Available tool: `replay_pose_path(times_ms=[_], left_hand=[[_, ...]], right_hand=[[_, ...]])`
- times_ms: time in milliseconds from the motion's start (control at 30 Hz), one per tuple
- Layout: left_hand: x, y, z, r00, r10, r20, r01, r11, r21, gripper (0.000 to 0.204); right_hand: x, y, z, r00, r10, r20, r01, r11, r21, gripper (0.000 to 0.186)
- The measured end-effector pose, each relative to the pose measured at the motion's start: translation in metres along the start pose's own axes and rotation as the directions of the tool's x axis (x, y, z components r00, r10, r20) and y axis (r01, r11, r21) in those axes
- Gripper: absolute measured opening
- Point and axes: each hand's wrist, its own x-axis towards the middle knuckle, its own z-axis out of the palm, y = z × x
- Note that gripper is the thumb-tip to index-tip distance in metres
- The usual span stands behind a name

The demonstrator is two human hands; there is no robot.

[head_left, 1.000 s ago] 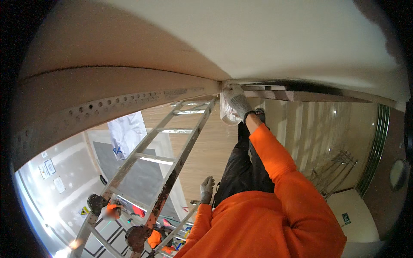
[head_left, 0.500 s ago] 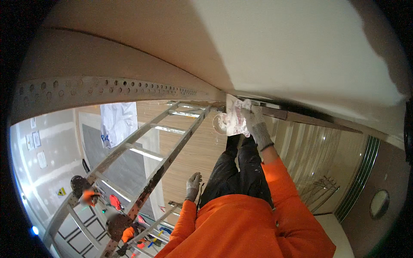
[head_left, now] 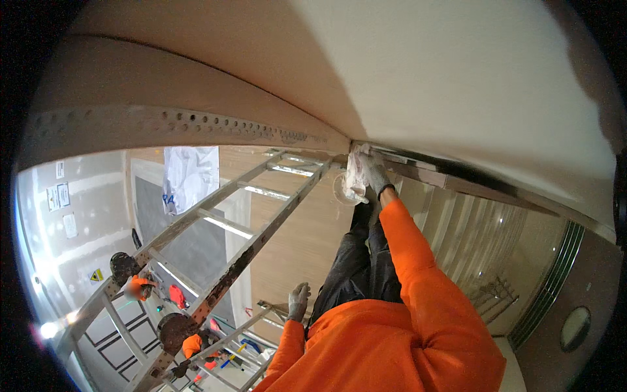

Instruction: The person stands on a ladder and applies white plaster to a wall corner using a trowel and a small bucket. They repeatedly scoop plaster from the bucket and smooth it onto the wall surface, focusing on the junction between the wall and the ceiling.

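My right hand (head_left: 373, 172), in a grey knitted glove, grips a crumpled white rag (head_left: 355, 178) with pinkish-brown stains. The rag touches the ledge edge (head_left: 392, 155) where the cream wall meets the perforated strip; whether it is cloth or paper I cannot tell. My gloved left hand (head_left: 298, 302) hangs low beside my dark trousers (head_left: 343, 274), fingers loosely apart and nothing visible in them. To its left leans an aluminium ladder (head_left: 251, 245), not touched by either hand.
The perforated strip (head_left: 215, 124) runs leftward under a brown board surface. Below are a wood-look floor (head_left: 281, 228), a white plastic sheet (head_left: 191, 176) and a second ladder (head_left: 261, 326). Two people in orange, one near a person's orange sleeve (head_left: 192, 345), work at lower left.
My right hand has moved slightly up and left, bunching the rag, which hung flatter before, against the corner. My left hand stays low, a little lower in the picture.
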Motion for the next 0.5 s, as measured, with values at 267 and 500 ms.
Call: replay_pose_path(times_ms=[267,500], left_hand=[[0.011,-0.037,0.01,0.997,0.069,0.016,-0.068,0.996,-0.063,0.037],[0.026,-0.001,0.012,0.976,0.214,0.033,-0.214,0.977,-0.021,0.039]], right_hand=[[-0.087,-0.127,-0.033,0.989,-0.056,0.134,-0.002,0.919,0.394,0.041],[-0.139,-0.202,-0.041,0.993,-0.105,0.049,0.083,0.938,0.336,0.03]])
